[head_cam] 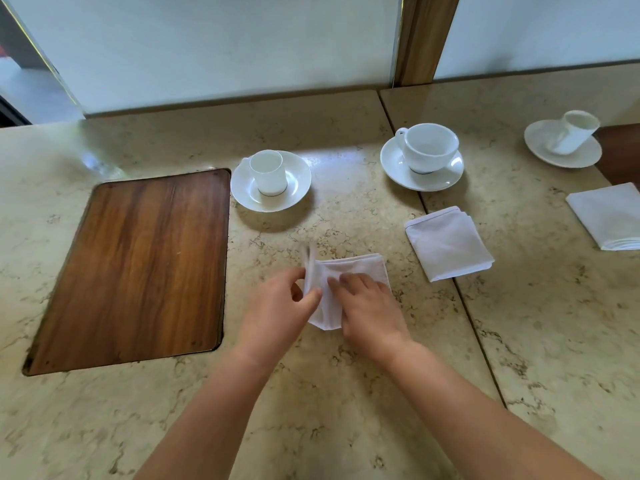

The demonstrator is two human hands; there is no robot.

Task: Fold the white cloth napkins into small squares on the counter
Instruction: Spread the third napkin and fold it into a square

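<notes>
1. Napkin in work (353, 268): white cloth, lies on the marble counter (311, 393) directly in front of the person, between the inset wooden panel (138, 265) and a finished folded napkin (448, 244). Already reduced to a small, roughly square packet; the left edge is raised off the surface.
2. Left hand (277, 306): thumb and forefinger pinch the raised left edge of the cloth, fingers curled round it. Judged purpose: to carry that flap over or pull it taut for the next crease.
3. Right hand (367, 306): lies flat on top of the napkin, fingers straight and together, pressing down. Judged purpose: to pin the layers so the packet does not slide or open while the left side is lifted.
4. Done pieces: the folded napkin sits just right of the work; a second folded napkin (609, 216) lies farther right at the frame edge. Both are set aside, apart from the working spot.
5. Other items: three white cups on saucers along the back — small cup (268, 171), wide cup (429, 147), far cup (571, 131) tilted on its saucer. All are well apart from the hands.
6. Judgement: late stage of this napkin; a final fold and flattening appear to remain.
</notes>
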